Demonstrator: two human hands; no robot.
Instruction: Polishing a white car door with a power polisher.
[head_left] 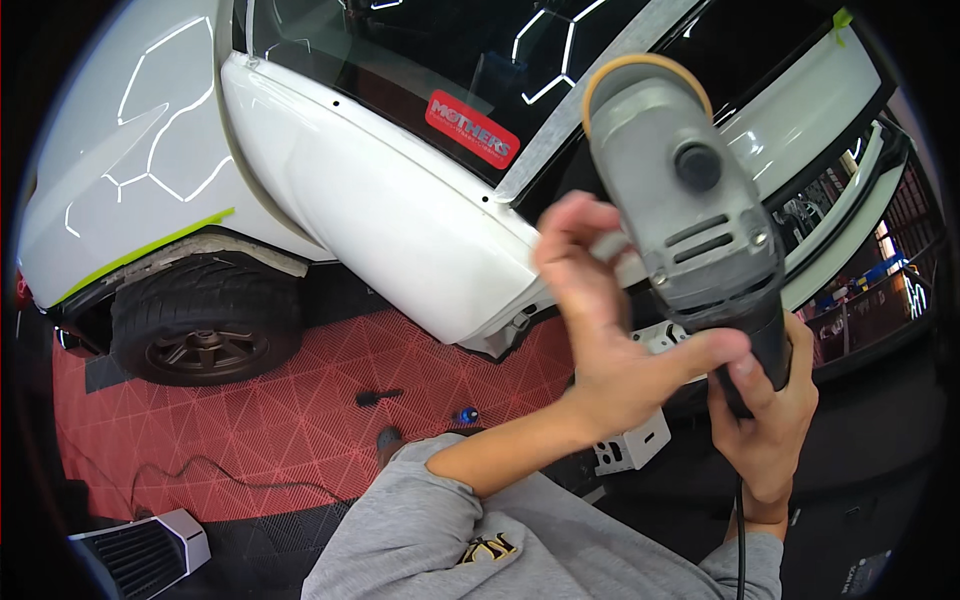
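Observation:
A grey and black car polisher [665, 205] is held up at the right, its orange-edged pad [650, 60] tilted to the far side. My right hand [772, 425] is wrapped round the polisher's black rear body. Beside the machine is my left hand [612, 345], its fingers apart and bent, slightly blurred. The left thumb reaches across to the black body, close to the right thumb; whether it presses on it I cannot tell. A black cord [741, 530] hangs from the polisher past my right wrist. Behind it stands a white car door [390, 200] with a dark window.
Green masking tape [150, 252] edges the wheel arch above a black tyre [210, 330]. Red floor tiles [330, 430] carry a dark brush-like item [378, 397], a small blue object [466, 415] and a cable [240, 470]. A white bracket-like part [632, 445] sits below my hands.

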